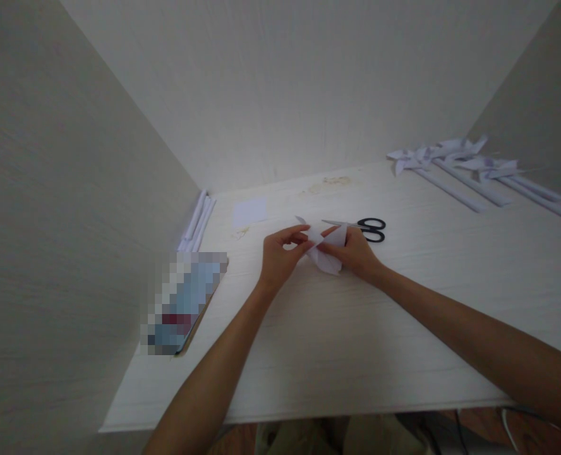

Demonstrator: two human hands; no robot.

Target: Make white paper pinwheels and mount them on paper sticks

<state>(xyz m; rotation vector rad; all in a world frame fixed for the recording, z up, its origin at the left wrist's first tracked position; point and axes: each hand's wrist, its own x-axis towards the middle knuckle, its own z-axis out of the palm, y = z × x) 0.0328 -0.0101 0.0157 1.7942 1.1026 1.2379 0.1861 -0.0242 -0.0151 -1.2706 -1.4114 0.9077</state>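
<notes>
Over the middle of the table I hold a white paper pinwheel (pixel 330 260), its blades partly folded in toward the centre. My left hand (pixel 284 253) is closed, with thumb and fingers pinching the paper near its middle. From the right side my right hand (pixel 355 254) grips it too, thumb in front and a finger behind. Just beyond that hand lie scissors (pixel 372 223) with black handles, their blades pointing left and the lower handle close to my fingers. The paper's centre is partly hidden by my fingertips.
Several paper pinwheels (pixel 491 168) on rolled paper sticks lie at the back right. More rolled paper sticks (pixel 199 221) rest against the left wall. A square of paper (pixel 249 212) and small tan bits (pixel 336 181) are toward the back. A blurred-out flat device (pixel 193 303) lies left.
</notes>
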